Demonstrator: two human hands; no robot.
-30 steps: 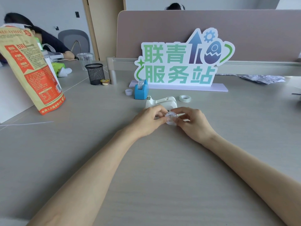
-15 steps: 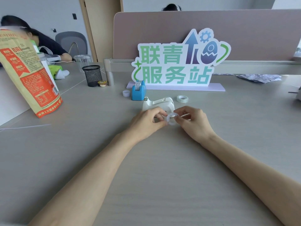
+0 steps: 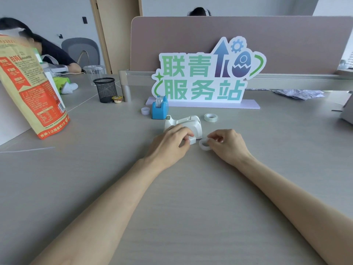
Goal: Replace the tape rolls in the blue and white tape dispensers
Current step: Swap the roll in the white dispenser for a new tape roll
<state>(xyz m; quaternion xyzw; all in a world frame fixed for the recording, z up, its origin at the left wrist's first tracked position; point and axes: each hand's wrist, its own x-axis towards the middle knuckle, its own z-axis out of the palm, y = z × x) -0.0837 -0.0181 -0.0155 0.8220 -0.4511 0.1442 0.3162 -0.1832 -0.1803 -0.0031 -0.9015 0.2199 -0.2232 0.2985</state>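
The white tape dispenser [image 3: 192, 124] lies on the desk just beyond my hands. My left hand [image 3: 170, 143] pinches a small white hub piece [image 3: 192, 140] at the dispenser's near side. My right hand [image 3: 228, 143] holds a clear, nearly used-up tape ring [image 3: 204, 145] at its fingertips, apart from the hub. The blue tape dispenser [image 3: 159, 109] stands behind with a roll in it. A fresh tape roll [image 3: 210, 117] lies right of the white dispenser, and a small whitish ring [image 3: 145, 110] lies left of the blue one.
A large sign [image 3: 206, 77] on a lilac base stands behind the dispensers. A black mesh cup [image 3: 105, 89] and a small tub [image 3: 117, 99] are at the back left. An orange bag [image 3: 32, 92] stands at the left. A person rests at the far left.
My hands have drawn apart: the clear ring has come off the white hub and moved right with my right hand, while my left hand keeps the hub by the white dispenser.
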